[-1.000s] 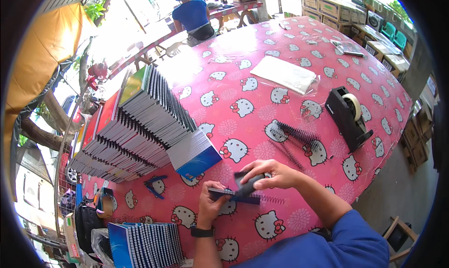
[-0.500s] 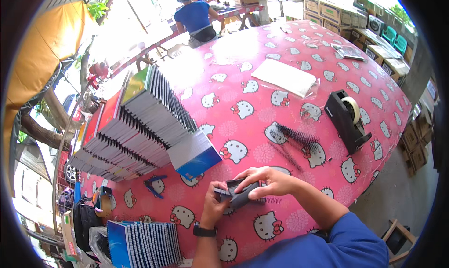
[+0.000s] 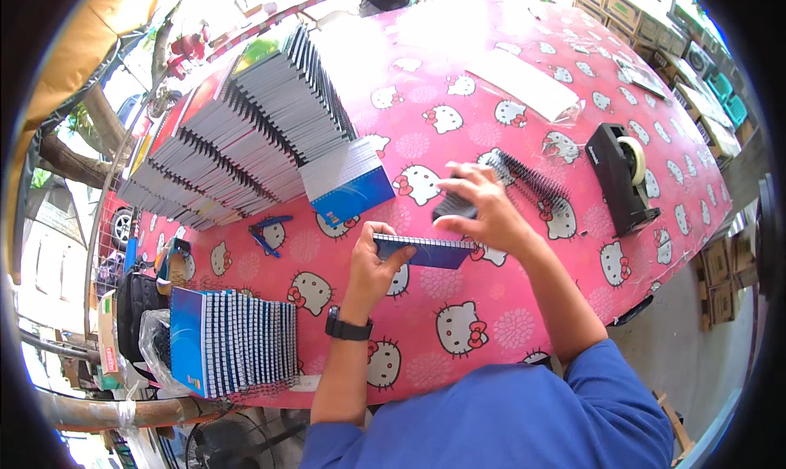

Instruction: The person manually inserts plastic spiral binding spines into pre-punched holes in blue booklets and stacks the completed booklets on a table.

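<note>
My left hand (image 3: pixel 378 264) grips a small blue notebook (image 3: pixel 438 256) by its left end, thumb on the cover. A spiral binding runs along the notebook's upper edge. Just beyond it, my right hand (image 3: pixel 489 207) has its thumb and spread fingers around a dark grey, rounded object (image 3: pixel 453 206); its kind is not clear, and the hand partly hides it. Black loose binding coils (image 3: pixel 536 182) lie to the right of that hand. Another blue-covered notebook (image 3: pixel 356 192) lies slightly open beyond my left hand, against tall stacks of spiral notebooks (image 3: pixel 246 133).
A row of blue notebooks (image 3: pixel 246 346) stands at the near left, by a black bag (image 3: pixel 135 321). Blue-handled pliers (image 3: pixel 268 233) lie between the stacks. At right is a black tape dispenser (image 3: pixel 618 182); farther off, a white sheet pack (image 3: pixel 524 84). A patterned pink cloth covers the table.
My right hand has moved away from the notebook with the dark grey object, which was up against it before. My left hand keeps the notebook, now turned level. The view has tipped nearer.
</note>
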The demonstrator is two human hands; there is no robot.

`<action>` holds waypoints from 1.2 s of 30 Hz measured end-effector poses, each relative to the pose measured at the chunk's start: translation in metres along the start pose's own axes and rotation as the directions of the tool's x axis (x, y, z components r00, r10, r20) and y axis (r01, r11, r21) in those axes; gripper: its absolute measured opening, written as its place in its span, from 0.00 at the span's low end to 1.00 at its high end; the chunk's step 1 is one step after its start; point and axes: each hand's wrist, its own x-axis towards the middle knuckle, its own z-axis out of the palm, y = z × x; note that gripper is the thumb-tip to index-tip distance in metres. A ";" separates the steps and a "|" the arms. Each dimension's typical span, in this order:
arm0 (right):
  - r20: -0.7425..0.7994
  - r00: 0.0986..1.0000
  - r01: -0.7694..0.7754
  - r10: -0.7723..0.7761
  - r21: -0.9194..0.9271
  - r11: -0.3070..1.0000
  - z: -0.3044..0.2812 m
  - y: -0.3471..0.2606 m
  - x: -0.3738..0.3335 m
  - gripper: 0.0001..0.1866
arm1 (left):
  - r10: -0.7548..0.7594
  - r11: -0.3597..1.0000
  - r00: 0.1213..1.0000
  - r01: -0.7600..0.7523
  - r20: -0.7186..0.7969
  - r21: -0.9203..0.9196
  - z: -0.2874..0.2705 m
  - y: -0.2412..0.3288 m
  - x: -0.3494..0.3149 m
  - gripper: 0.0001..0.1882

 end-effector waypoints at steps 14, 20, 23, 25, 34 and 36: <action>-0.039 0.991 0.132 -0.131 0.513 0.848 0.000 -0.071 0.001 0.12 | 0.170 0.984 0.968 -0.178 -0.187 -0.028 0.011 0.052 -0.026 0.09; -0.023 1.000 0.025 -0.013 0.674 0.739 0.002 -0.089 0.002 0.11 | 0.178 0.981 0.956 -0.154 -0.235 0.117 0.006 0.067 -0.042 0.09; -0.062 0.994 0.110 -0.093 0.679 0.726 0.005 -0.089 0.000 0.12 | 0.171 0.985 0.948 -0.163 -0.269 0.055 0.008 0.069 -0.048 0.09; -0.053 0.989 0.139 -0.139 0.662 0.736 0.004 -0.092 -0.001 0.13 | 0.177 0.984 0.940 -0.169 -0.291 0.053 0.006 0.070 -0.052 0.09; 0.096 0.965 0.139 -0.244 0.602 0.787 -0.008 -0.105 -0.001 0.13 | 0.217 0.949 0.944 -0.146 -0.247 0.278 -0.002 0.086 -0.082 0.09; 0.100 0.935 0.202 -0.341 0.640 0.742 -0.003 -0.113 -0.002 0.10 | 0.167 0.981 0.944 -0.129 -0.286 0.146 -0.008 0.088 -0.093 0.10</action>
